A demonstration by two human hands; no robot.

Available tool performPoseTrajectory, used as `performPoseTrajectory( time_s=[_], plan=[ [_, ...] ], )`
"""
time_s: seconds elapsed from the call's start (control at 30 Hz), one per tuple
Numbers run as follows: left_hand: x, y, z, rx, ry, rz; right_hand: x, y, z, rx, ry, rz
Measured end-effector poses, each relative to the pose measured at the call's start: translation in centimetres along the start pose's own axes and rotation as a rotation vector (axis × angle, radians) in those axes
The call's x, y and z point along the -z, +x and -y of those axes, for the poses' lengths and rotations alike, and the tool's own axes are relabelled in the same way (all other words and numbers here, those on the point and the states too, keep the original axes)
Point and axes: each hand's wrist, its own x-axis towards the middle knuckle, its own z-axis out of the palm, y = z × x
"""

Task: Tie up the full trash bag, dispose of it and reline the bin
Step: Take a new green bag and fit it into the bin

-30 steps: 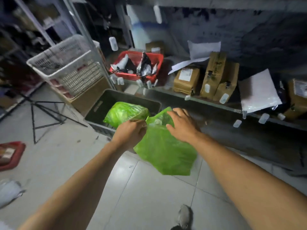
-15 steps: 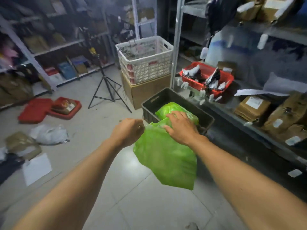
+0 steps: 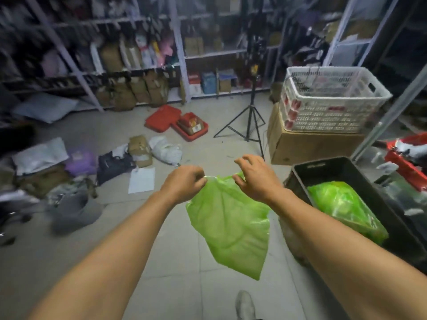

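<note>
Holding an empty green bag by its top edge, with risk of a failed opening or a dropped liner.

We judge the thin film may cling shut or slip free if either pinch loosens; no bin to reline is identifiable. The left hand and right hand each pinch the rim between thumb and fingertips, other fingers loosely curled; the bag hangs limp below them, above the floor, beside the dark crate containing a full green bag.
</note>
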Motion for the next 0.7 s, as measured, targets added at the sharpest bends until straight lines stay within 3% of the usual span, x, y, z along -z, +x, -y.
performPoseTrajectory(
  time_s=[0.4,0.7],
  plan=[
    [3.8,-5.9,14.4,0.530,-0.015,-0.100,-6.3,13.8,14.1,0.479,0.013,0.166],
    [7.3,-10.4,28.5,0.695,-0.092,-0.172,-12.4,21.3,28.2,0.630,-0.051,0.219]
  ],
)
